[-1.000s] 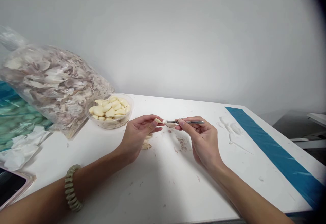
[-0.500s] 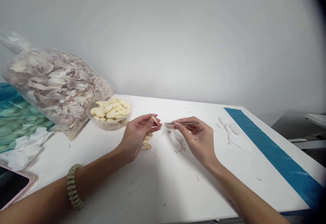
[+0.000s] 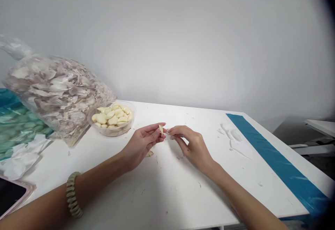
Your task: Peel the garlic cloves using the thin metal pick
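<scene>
My left hand (image 3: 143, 141) pinches a pale garlic clove (image 3: 161, 129) between thumb and fingertips, held up over the white table. Close on its right, my right hand (image 3: 192, 144) is closed on a thin, flat, knife-like tool (image 3: 168, 132). Its tip points at the clove, and the fingers hide most of it; whether the tip touches the clove I cannot tell. Under my left hand lies another garlic clove (image 3: 149, 154), partly covered. Behind that hand, a clear plastic bowl (image 3: 112, 131) holds many peeled cloves.
A large clear bag of garlic skins (image 3: 60, 87) leans at the back left. Beside it are a teal bag (image 3: 18, 125), crumpled tissue (image 3: 22, 156) and a phone (image 3: 12, 193). Blue tape (image 3: 269, 156) runs along the right side. Skin scraps (image 3: 232, 134) dot the table.
The right hand has moved left toward the clove, turning so its fingers cover the tool. The left hand has tilted the clove more upright. The whole view has shifted slightly.
</scene>
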Motion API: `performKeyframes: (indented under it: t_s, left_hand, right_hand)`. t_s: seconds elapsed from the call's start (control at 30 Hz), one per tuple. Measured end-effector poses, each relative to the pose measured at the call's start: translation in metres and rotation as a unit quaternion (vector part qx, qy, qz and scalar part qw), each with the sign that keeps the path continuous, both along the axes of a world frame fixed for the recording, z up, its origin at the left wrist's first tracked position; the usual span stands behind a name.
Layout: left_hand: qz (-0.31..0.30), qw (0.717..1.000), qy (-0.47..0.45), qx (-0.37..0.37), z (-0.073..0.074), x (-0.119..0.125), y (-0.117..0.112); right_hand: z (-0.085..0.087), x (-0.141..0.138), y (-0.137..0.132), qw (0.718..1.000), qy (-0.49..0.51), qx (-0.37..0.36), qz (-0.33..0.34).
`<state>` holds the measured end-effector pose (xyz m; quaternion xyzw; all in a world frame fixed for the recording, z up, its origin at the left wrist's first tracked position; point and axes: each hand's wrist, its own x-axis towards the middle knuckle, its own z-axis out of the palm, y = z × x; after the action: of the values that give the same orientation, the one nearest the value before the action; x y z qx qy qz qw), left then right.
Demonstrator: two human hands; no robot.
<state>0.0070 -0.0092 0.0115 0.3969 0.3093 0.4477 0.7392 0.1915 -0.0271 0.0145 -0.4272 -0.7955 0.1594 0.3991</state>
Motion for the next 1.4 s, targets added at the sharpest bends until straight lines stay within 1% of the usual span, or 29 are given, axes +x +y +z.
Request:
performKeyframes:
  t_s: [0.1, 0.27, 0.33, 0.47, 0.63, 0.8, 0.87, 1.0, 1.07, 1.17, 1.27, 1.4]
  left_hand:
    - [0.001, 1.000, 0.009, -0.001, 0.001, -0.001, 0.000]
    - [-0.005, 1.000, 0.021, 0.008, 0.006, 0.000, -0.003]
    - [-0.008, 0.999, 0.044, 0.015, 0.007, 0.001, -0.004]
    - [-0.007, 0.996, 0.083, 0.039, 0.007, 0.001, -0.005]
    - [0.000, 0.994, 0.091, 0.053, 0.004, -0.001, -0.003]
    - [-0.008, 0.994, 0.090, 0.056, 0.003, -0.005, -0.003]
    - [-0.015, 0.994, 0.089, 0.056, 0.004, -0.005, -0.003]
    - [-0.015, 0.994, 0.099, 0.043, 0.004, -0.006, -0.002]
    - [-0.008, 0.994, 0.105, 0.033, 0.003, -0.005, -0.002]
    - [0.004, 0.992, 0.127, 0.019, 0.001, -0.004, -0.002]
    - [0.005, 0.986, 0.164, 0.012, 0.001, -0.004, -0.002]
    - [-0.011, 0.980, 0.200, 0.006, 0.004, -0.004, -0.004]
  right_hand:
    - [0.000, 0.000, 0.000, 1.000, -0.009, 0.001, -0.008]
    - [0.009, -0.002, 0.000, 0.997, 0.016, 0.001, -0.078]
    - [0.012, -0.003, 0.001, 0.995, 0.036, -0.006, -0.090]
    - [0.009, -0.002, 0.002, 0.994, 0.079, -0.031, -0.064]
    - [0.002, -0.004, 0.002, 0.991, 0.120, -0.056, -0.034]
    - [-0.001, -0.008, 0.003, 0.976, 0.196, -0.097, -0.002]
    - [-0.003, -0.008, 0.003, 0.976, 0.191, -0.101, 0.002]
    - [-0.004, -0.008, 0.000, 0.985, 0.148, -0.085, 0.002]
    - [-0.005, -0.008, -0.001, 0.982, 0.163, -0.094, 0.008]
    - [-0.005, -0.010, -0.001, 0.968, 0.213, -0.131, 0.019]
    - [-0.005, -0.011, -0.001, 0.957, 0.247, -0.154, 0.011]
    - [-0.003, -0.011, 0.000, 0.956, 0.250, -0.143, -0.046]
